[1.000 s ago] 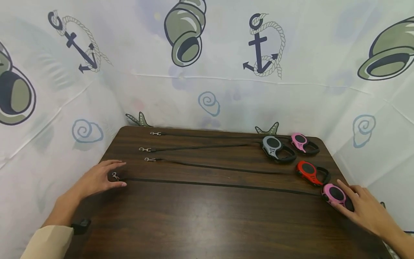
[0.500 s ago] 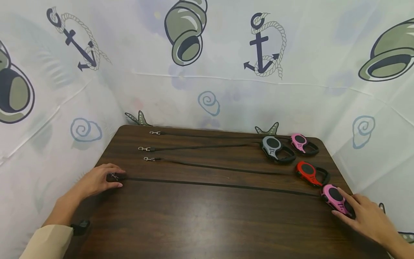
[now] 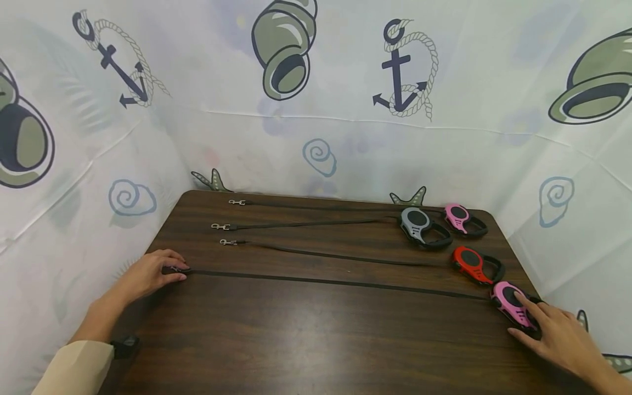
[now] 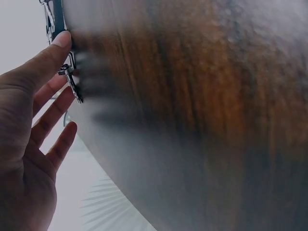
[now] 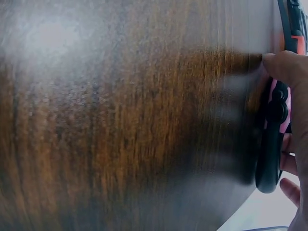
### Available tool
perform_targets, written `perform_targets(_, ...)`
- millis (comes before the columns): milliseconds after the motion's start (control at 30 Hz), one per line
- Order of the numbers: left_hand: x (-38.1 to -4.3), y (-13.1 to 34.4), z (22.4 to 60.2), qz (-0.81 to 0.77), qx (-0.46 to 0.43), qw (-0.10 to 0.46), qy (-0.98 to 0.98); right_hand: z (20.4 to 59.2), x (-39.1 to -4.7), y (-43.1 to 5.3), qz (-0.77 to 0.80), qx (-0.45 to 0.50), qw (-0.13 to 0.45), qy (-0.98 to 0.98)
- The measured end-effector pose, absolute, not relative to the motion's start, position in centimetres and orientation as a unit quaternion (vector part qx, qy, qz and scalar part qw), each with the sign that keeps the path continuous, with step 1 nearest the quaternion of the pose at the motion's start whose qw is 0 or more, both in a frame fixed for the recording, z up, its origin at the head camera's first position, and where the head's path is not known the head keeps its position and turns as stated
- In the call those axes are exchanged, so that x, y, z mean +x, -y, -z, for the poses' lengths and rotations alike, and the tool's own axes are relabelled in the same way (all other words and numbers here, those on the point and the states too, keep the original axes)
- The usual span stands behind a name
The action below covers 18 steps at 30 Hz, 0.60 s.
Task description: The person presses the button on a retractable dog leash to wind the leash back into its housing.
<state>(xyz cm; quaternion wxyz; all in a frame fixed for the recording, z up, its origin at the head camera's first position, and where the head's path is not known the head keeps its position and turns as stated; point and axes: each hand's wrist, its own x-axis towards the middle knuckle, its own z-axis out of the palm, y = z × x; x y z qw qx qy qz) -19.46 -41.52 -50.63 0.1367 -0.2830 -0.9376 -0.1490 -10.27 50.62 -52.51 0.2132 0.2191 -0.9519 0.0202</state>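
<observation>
A pink retractable dog leash lies at the table's right edge, its black cord drawn straight across to the left. At the cord's far end my left hand pinches the metal snap hook between thumb and fingers; the hand mostly hides the hook in the head view. My right hand rests over the pink leash, index finger on its case and thumb on the table beside it. In the right wrist view the black handle shows beneath this hand, with fingers beyond it.
Behind lie a red leash, a grey leash and another pink leash, cords stretched left to their snap hooks. The red one nearly touches the front pink one. Patterned cloth surrounds the brown table.
My left fingers have closed in on the snap hook, which was visible between them before. My right hand has shifted slightly back and down along the pink leash, uncovering more of its case.
</observation>
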Motion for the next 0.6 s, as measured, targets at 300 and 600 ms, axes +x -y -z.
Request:
perform_targets(300, -19.76, 41.63, 50.90, 0.162, -0.278, 0.140, 0.936, 52.60, -10.40, -50.70, -0.023, 0.214, 0.191, 0.958)
perform_targets(600, -20.06, 41.97, 50.89, 0.182, -0.286, 0.146, 0.929, 52.71, -10.20, -50.81, -0.020, 0.216, 0.172, 0.961)
